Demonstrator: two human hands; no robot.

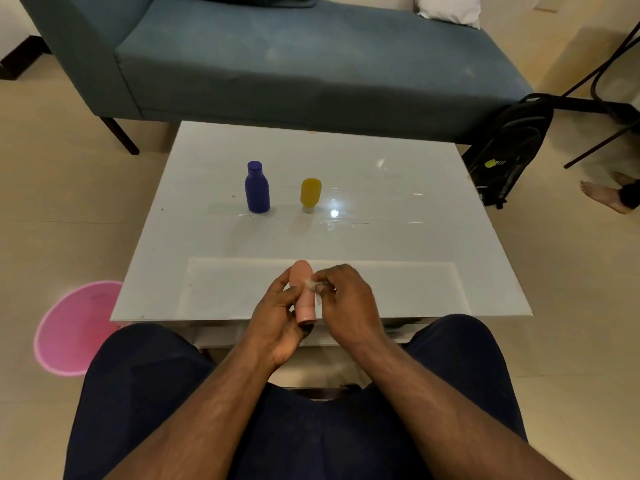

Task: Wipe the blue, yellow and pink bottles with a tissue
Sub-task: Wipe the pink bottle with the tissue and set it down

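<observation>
Head view — pink bottle (302, 292) upright (cap down)

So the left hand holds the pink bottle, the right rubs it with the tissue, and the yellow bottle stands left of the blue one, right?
Not quite. In the head view the yellow bottle stands right of the blue bottle. The rest holds: left hand holds the pink bottle, right hand rubs it with the tissue.
</observation>
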